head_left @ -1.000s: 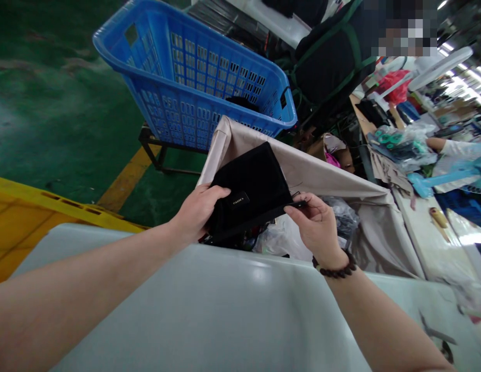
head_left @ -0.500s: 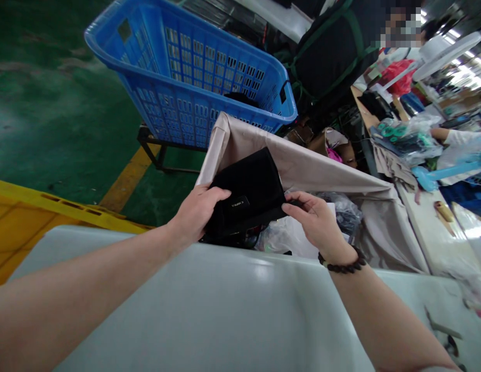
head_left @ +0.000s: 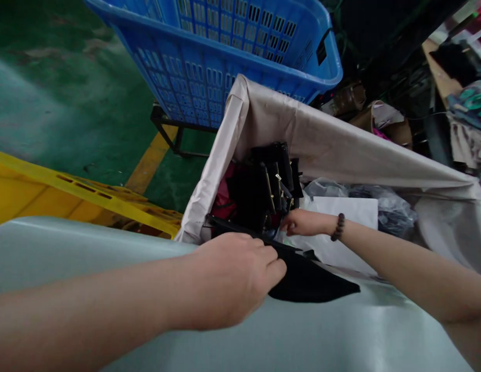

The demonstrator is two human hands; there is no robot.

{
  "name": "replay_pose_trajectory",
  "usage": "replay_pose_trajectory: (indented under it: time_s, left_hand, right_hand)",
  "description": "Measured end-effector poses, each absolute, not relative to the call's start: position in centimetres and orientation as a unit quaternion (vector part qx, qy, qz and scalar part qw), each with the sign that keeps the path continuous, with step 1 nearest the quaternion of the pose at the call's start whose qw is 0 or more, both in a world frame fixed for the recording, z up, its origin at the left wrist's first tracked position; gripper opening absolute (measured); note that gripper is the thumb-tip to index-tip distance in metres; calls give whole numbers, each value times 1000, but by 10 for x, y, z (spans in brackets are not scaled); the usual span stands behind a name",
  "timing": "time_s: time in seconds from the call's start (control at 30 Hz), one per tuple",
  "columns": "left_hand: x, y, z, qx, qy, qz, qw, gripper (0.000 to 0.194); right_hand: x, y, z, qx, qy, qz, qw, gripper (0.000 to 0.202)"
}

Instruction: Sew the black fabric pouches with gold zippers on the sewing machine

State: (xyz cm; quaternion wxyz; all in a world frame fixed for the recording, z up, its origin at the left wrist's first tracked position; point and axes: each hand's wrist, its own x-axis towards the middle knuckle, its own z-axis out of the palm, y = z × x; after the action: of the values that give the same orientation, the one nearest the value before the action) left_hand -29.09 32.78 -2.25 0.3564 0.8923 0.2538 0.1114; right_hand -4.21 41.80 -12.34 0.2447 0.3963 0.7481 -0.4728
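Note:
My left hand (head_left: pixel 240 274) is closed over a black pouch (head_left: pixel 314 281) that lies across the near edge of the pale table (head_left: pixel 178 346). Part of the pouch is hidden beneath my fingers. My right hand (head_left: pixel 300 222), a beaded bracelet at its wrist, is down inside a cloth-lined bin (head_left: pixel 298 121). Its fingers are curled together beside a heap of black zippered pouches (head_left: pixel 259 188), and whatever is between them is hidden. Dark red material (head_left: pixel 225 196) shows at the heap's left side.
Beyond the bin, a blue plastic basket (head_left: pixel 209 57) rests on a dark metal stand (head_left: pixel 178 139). A yellow crate (head_left: pixel 85 191) sits at the left. In the bin's right part lie a white sheet (head_left: pixel 349 206) and clear plastic bags (head_left: pixel 391 212).
The black pouch has come down toward me onto the table edge in my left hand. My right hand has left it and reached into the bin. The view has tilted down.

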Motion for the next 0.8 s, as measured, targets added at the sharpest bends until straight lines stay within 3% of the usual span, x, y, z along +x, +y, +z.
replay_pose_trajectory:
  time_s: [0.07, 0.17, 0.3, 0.5, 0.8]
  left_hand:
    - [-290, 326, -23, 890, 258, 131, 353, 31]
    - [-287, 321, -29, 887, 276, 152, 337, 28]
    - [-280, 314, -44, 889, 296, 176, 301, 25]
    - [-277, 318, -51, 905, 274, 164, 282, 21]
    - [-275, 325, -56, 901, 253, 149, 319, 21]
  right_hand:
    - [-49, 437, -163, 462, 762, -392, 230, 2]
    - [-62, 463, -208, 541, 772, -272, 192, 15]
    - [-76, 485, -233, 561, 802, -171, 108, 33]
    - [-80, 503, -247, 561, 812, -144, 73, 61]
    - [-59, 528, -261, 568, 795, -183, 106, 48]
